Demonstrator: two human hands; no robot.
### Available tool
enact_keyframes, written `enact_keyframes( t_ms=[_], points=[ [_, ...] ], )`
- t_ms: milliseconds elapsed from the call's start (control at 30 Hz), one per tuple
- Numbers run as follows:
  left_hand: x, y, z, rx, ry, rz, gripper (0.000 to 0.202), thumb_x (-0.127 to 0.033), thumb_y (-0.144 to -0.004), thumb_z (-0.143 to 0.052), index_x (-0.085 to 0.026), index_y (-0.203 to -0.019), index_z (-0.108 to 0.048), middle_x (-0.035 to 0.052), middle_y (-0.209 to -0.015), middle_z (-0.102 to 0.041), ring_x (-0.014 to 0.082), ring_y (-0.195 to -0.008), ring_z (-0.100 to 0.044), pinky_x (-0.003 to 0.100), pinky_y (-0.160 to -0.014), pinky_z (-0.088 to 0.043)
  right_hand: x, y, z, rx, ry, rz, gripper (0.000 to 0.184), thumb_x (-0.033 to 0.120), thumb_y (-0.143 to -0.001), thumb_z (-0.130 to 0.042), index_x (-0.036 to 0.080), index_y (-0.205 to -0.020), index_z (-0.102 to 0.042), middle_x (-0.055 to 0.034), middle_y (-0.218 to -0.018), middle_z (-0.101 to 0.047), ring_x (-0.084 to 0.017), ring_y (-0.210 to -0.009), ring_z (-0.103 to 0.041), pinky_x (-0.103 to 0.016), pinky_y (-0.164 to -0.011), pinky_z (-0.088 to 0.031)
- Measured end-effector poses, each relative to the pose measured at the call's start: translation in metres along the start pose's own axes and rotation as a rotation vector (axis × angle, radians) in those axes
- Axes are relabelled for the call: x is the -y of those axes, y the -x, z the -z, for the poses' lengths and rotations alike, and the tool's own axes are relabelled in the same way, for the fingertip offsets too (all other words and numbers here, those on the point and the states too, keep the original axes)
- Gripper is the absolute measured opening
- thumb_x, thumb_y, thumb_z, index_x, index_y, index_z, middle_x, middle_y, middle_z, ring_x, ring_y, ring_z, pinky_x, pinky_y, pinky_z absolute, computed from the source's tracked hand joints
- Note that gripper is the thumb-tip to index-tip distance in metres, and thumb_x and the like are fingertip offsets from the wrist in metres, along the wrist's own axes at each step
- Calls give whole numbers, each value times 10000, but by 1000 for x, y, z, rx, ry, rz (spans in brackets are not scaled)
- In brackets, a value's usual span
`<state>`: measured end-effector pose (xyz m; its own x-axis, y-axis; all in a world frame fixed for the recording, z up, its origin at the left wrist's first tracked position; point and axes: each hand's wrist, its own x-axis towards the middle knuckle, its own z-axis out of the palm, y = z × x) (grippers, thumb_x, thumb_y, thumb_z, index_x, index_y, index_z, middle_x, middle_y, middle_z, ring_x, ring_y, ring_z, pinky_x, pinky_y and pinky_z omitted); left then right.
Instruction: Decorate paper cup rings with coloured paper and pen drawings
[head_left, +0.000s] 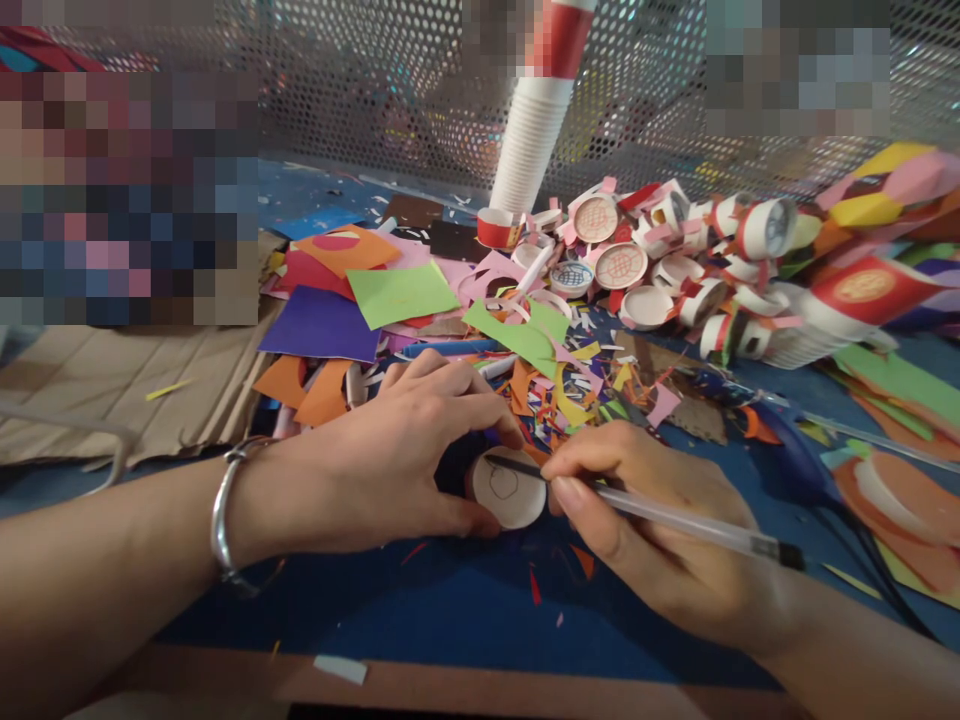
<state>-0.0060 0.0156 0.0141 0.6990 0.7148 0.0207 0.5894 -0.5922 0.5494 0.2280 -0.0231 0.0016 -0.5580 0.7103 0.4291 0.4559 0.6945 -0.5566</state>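
Observation:
My left hand (390, 450) is closed around a small cut paper cup (508, 487) lying on the blue table surface, its round white bottom facing up. A silver bangle (225, 515) sits on that wrist. My right hand (660, 530) pinches a clear pen (675, 517), whose dark tip touches the cup bottom, where a small drawn outline shows.
Coloured paper sheets (401, 292) and many scraps lie behind my hands. A heap of cut cup pieces (675, 270) sits at the back right, a tall stack of paper cups (536, 120) leans against a perforated metal screen. Brown cardboard (112, 385) lies left. A blue tool (791, 455) rests right.

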Motion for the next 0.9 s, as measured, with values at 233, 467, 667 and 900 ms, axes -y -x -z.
enact_keyframes(
  t_ms=[233,467,667,900],
  points=[
    [3,2,-1,-2,-29,2,480,-435,-744,-862,-271,-1156,-679,50,-1220,-599,322,-1241,-479,485,-1054,-403,-2,4,5,-67,60,8,103,133,-946,-546,212,-973,-608,41,-807,-697,-80,-661,-668,-218,-651,-498],
    [3,1,-2,2,-41,30,461,-458,-738,-864,-333,-1148,-695,35,-1209,-591,328,-1226,-459,512,-1026,-399,-5,11,7,-94,99,30,112,128,-929,-542,217,-923,-610,55,-746,-679,-73,-575,-623,-227,-590,-464],
    [3,1,-2,7,-39,28,436,-461,-751,-853,-334,-1139,-699,41,-1181,-588,330,-1200,-464,520,-1017,-397,-4,10,7,-72,95,29,115,125,-919,-539,217,-912,-607,51,-743,-677,-75,-569,-610,-226,-584,-464],
    [5,2,-3,-10,-46,16,456,-455,-746,-860,-318,-1144,-683,33,-1220,-586,325,-1226,-456,498,-1018,-405,-4,7,6,-99,165,17,95,147,-944,-530,210,-920,-597,43,-704,-675,-88,-564,-627,-240,-603,-471]
  ],
)
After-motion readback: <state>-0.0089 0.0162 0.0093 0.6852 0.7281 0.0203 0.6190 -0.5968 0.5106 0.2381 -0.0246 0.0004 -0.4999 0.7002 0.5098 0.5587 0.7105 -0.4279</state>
